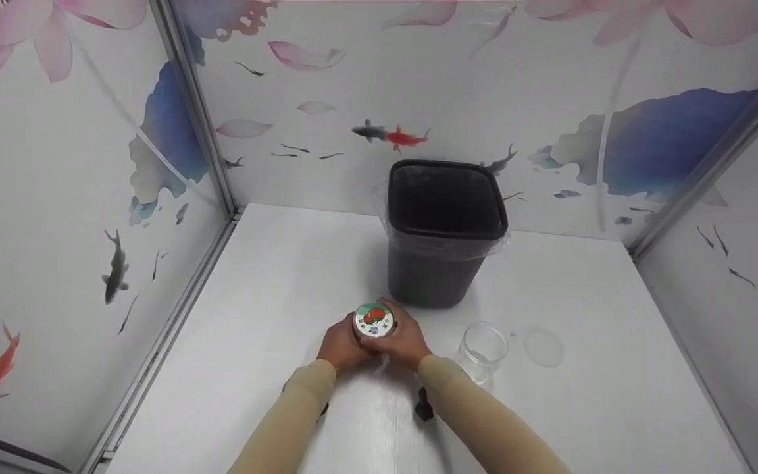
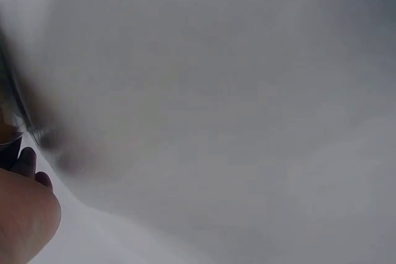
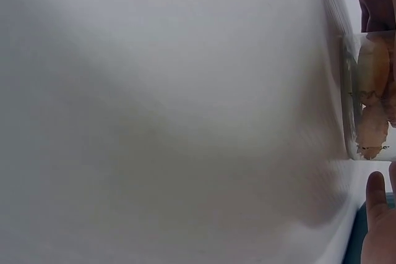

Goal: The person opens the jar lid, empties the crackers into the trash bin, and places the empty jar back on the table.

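Both hands grip a clear jar between them, low over the white table in the head view. Its round lid faces up, white and green with a red tomato picture. My left hand wraps the jar's left side. On the right side, my right hand holds it, thumb near the front of the lid. Pale brown-orange pieces fill the part of the jar seen at the right edge of the right wrist view. Only part of a hand shows in the left wrist view.
A dark bin lined with a clear bag stands just beyond the hands. Right of the right forearm is an uncovered clear jar, with a clear round disc lying beside it. Printed panels wall in the white table.
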Available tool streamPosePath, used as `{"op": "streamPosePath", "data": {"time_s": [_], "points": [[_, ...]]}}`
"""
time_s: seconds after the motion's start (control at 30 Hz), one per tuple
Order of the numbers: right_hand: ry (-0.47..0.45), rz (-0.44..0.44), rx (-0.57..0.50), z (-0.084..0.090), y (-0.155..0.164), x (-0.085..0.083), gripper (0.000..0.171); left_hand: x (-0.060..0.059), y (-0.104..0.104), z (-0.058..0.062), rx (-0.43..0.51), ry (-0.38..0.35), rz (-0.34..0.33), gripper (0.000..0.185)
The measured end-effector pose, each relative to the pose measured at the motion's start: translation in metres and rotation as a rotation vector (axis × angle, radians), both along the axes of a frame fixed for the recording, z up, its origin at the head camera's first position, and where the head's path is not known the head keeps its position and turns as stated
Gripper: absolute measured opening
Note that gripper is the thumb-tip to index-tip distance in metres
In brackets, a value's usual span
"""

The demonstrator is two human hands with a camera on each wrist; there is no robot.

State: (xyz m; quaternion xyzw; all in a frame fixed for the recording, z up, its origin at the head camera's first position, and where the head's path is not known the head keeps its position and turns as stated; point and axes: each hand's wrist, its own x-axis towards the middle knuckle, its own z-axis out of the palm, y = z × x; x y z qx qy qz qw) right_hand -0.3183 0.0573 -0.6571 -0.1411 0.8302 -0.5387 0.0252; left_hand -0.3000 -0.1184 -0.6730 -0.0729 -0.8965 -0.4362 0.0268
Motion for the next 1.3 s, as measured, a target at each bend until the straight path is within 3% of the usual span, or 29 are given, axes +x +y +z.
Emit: {"op": "streamPosePath", "data": {"time_s": [0.3,0.93,1.17,1.3], "points": [[0.033,0.014,0.084,0.001,0.002,0.002,0.103,0.000,-0.003,-0.007,-0.032,0.047,-0.022,0.086],[-0.006,0.123,0.077,0.001,0.012,-0.008,0.102,0.001,0.003,-0.005,-0.035,-0.016,-0.003,0.089],[-0.007,0.090,0.080,0.008,0.012,0.002,0.104,0.000,0.001,-0.005,-0.029,-0.014,-0.011,0.090],[0.040,0.063,0.081,0.012,0.009,0.008,0.102,-0.002,-0.001,-0.004,-0.030,-0.007,0.006,0.089]]}}
